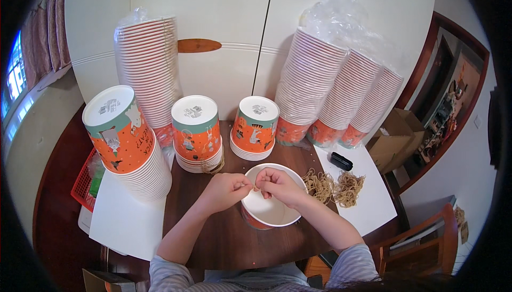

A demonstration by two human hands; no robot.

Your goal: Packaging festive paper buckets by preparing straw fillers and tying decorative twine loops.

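In front of me, a paper bucket (290, 213) stands upright on the table, its white inside facing up and its outside printed orange. Above its far rim my left hand (228, 189) and my right hand (280, 185) meet, thumbs and forefingers pinched close together. A thin bit of brown cord (255, 187) shows between the fingertips; most of it is hidden. Just right of the bucket lie two tangled cord bundles (319, 186) (349, 189). Beyond my left hand, an upside-down bucket stack (196, 135) has a loop of cord (215, 169) at its base.
More upside-down bucket stacks stand at left (127, 148) and centre (255, 129). Tall plastic-wrapped stacks rise at back left (149, 68) and back right (314, 79). A small black object (341, 161) lies on white sheeting. A wooden chair (421, 238) stands at right, a red basket (82, 185) at left.
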